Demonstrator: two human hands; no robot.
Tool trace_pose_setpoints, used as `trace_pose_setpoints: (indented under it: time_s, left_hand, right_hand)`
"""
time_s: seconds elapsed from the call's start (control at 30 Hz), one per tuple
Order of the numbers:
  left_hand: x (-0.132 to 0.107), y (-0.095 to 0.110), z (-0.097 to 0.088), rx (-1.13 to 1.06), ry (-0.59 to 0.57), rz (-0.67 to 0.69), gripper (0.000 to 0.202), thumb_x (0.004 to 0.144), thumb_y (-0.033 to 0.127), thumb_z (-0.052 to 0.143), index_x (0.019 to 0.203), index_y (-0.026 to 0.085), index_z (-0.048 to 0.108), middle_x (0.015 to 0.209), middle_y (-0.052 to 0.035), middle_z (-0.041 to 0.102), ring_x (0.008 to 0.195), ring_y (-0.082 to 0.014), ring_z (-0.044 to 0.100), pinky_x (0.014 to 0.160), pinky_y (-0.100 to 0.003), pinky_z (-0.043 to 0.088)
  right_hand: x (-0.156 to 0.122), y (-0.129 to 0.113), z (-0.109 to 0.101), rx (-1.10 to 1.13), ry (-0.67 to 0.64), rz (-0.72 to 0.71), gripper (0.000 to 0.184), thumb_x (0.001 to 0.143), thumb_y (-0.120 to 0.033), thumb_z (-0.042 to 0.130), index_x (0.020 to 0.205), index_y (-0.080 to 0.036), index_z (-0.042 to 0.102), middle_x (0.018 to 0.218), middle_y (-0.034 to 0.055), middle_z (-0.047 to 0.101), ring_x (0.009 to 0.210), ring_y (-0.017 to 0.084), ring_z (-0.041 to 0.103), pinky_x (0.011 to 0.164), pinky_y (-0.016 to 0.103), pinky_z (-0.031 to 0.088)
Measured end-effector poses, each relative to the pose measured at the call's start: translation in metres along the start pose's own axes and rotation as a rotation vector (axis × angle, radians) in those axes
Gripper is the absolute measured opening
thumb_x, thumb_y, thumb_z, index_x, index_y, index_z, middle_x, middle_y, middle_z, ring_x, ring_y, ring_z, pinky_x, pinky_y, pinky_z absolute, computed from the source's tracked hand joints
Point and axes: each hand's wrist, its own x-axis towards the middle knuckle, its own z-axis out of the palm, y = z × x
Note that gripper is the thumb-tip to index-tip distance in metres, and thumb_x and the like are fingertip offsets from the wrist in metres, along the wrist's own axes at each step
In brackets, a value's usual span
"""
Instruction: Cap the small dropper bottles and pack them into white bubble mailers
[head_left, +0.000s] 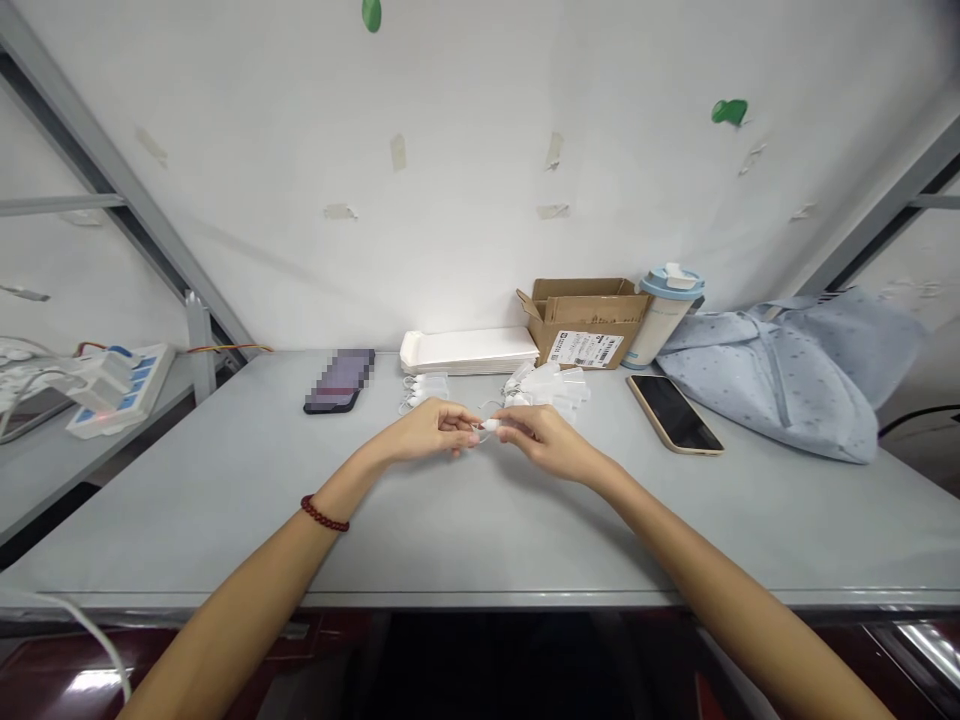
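Two sets of fingertips (463,428) met over the middle of the table (225,500), pinched together on a small white piece (491,425) held just above the surface. The left hand (431,430) curled its fingers in and nipped the piece's left end. The right hand (547,440) closed thumb and forefinger on the other end, its remaining fingers loosely bent. A red bracelet (324,515) circled the left wrist. Just behind the hands lay a heap of clear bags (551,385), with a few more white bits (424,388) beside them. Farther back stood a stack of trays (469,350), an open box (585,320) and a lidded cup (664,315). A phone (675,413) lay to the right near a blue cloth bag (795,370), a dark phone (341,380) lay to the left, and a power strip (112,385) sat on the neighbouring bench.
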Motion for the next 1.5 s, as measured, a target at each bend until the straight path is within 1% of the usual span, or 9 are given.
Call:
trace_pose_setpoints:
  time_s: [0.1, 0.23, 0.43, 0.73, 0.83, 0.93, 1.07, 1.27, 1.5]
  left_hand:
    - [0.0, 0.0, 0.0, 0.029, 0.044, 0.037, 0.029, 0.08, 0.04, 0.06, 0.087, 0.013, 0.066, 0.075, -0.0041, 0.064, 0.059, -0.0104, 0.054, 0.056, -0.023, 0.043]
    - [0.002, -0.004, 0.003, 0.02, 0.073, 0.06, 0.027, 0.08, 0.039, 0.06, 0.077, 0.013, 0.064, 0.071, -0.0032, 0.064, 0.057, -0.0095, 0.053, 0.055, -0.022, 0.042]
    - [0.003, -0.007, 0.011, 0.027, 0.094, 0.047, 0.023, 0.079, 0.033, 0.06, 0.074, 0.011, 0.064, 0.068, -0.0035, 0.064, 0.055, -0.009, 0.053, 0.055, -0.022, 0.042]
    - [0.001, -0.004, 0.014, 0.012, 0.111, 0.046, 0.019, 0.079, 0.029, 0.059, 0.074, 0.011, 0.065, 0.067, -0.0036, 0.063, 0.055, -0.0093, 0.053, 0.056, -0.022, 0.042]
    - [0.002, -0.004, 0.012, -0.014, 0.125, 0.058, 0.022, 0.079, 0.033, 0.061, 0.073, 0.011, 0.063, 0.067, -0.0033, 0.062, 0.055, -0.0093, 0.053, 0.056, -0.022, 0.042]
    - [0.003, -0.003, 0.007, -0.103, 0.104, 0.076, 0.031, 0.08, 0.041, 0.06, 0.071, 0.012, 0.062, 0.069, -0.0039, 0.062, 0.055, -0.0097, 0.053, 0.056, -0.024, 0.043]
    - [0.003, -0.002, 0.003, -0.197, 0.108, 0.051, 0.039, 0.081, 0.049, 0.056, 0.077, 0.011, 0.064, 0.074, -0.0052, 0.062, 0.058, -0.0108, 0.054, 0.057, -0.025, 0.043]
    - [0.003, -0.001, 0.005, -0.139, 0.14, 0.058, 0.029, 0.075, 0.04, 0.066, 0.071, 0.012, 0.063, 0.067, -0.0024, 0.061, 0.056, -0.0097, 0.052, 0.056, -0.023, 0.042]
    - [0.006, -0.01, 0.007, -0.159, 0.128, 0.049, 0.024, 0.074, 0.035, 0.067, 0.069, 0.012, 0.063, 0.066, -0.0049, 0.066, 0.053, -0.0091, 0.052, 0.054, -0.023, 0.042]
  right_hand:
    - [0.0, 0.001, 0.002, 0.001, -0.007, -0.008, 0.024, 0.091, -0.025, 0.045, 0.098, -0.015, 0.065, 0.075, 0.0033, 0.065, 0.062, 0.012, 0.05, 0.061, 0.024, 0.037]
    - [-0.001, 0.002, 0.006, -0.033, -0.008, -0.026, 0.023, 0.091, -0.023, 0.045, 0.094, -0.014, 0.066, 0.07, 0.0019, 0.061, 0.058, 0.011, 0.046, 0.06, 0.023, 0.035]
    - [-0.003, 0.001, 0.008, -0.052, -0.009, -0.049, 0.018, 0.089, -0.015, 0.047, 0.091, -0.014, 0.065, 0.07, 0.0021, 0.06, 0.059, 0.011, 0.047, 0.059, 0.022, 0.034]
    - [-0.004, -0.001, 0.009, -0.059, 0.005, -0.05, 0.019, 0.089, -0.015, 0.047, 0.091, -0.013, 0.065, 0.069, 0.0022, 0.061, 0.059, 0.011, 0.048, 0.06, 0.022, 0.035]
    - [-0.002, -0.001, 0.006, -0.046, 0.028, -0.067, 0.019, 0.089, -0.016, 0.047, 0.091, -0.014, 0.065, 0.07, 0.0022, 0.062, 0.059, 0.011, 0.049, 0.06, 0.022, 0.035]
    - [-0.002, -0.003, 0.002, -0.015, 0.054, -0.057, 0.02, 0.09, -0.018, 0.047, 0.096, -0.015, 0.066, 0.074, 0.0022, 0.064, 0.061, 0.01, 0.05, 0.061, 0.022, 0.036]
    - [-0.002, -0.005, -0.002, -0.005, 0.083, -0.033, 0.021, 0.09, -0.021, 0.047, 0.098, -0.015, 0.066, 0.076, 0.0025, 0.065, 0.062, 0.011, 0.051, 0.062, 0.022, 0.036]
    - [-0.001, -0.003, 0.002, -0.027, 0.079, -0.038, 0.021, 0.091, -0.023, 0.046, 0.095, -0.016, 0.065, 0.076, 0.003, 0.065, 0.064, 0.012, 0.052, 0.062, 0.023, 0.037]
    - [-0.003, 0.005, 0.014, -0.099, 0.09, -0.065, 0.019, 0.09, -0.02, 0.046, 0.094, -0.013, 0.063, 0.076, 0.0054, 0.064, 0.067, 0.014, 0.055, 0.063, 0.024, 0.038]
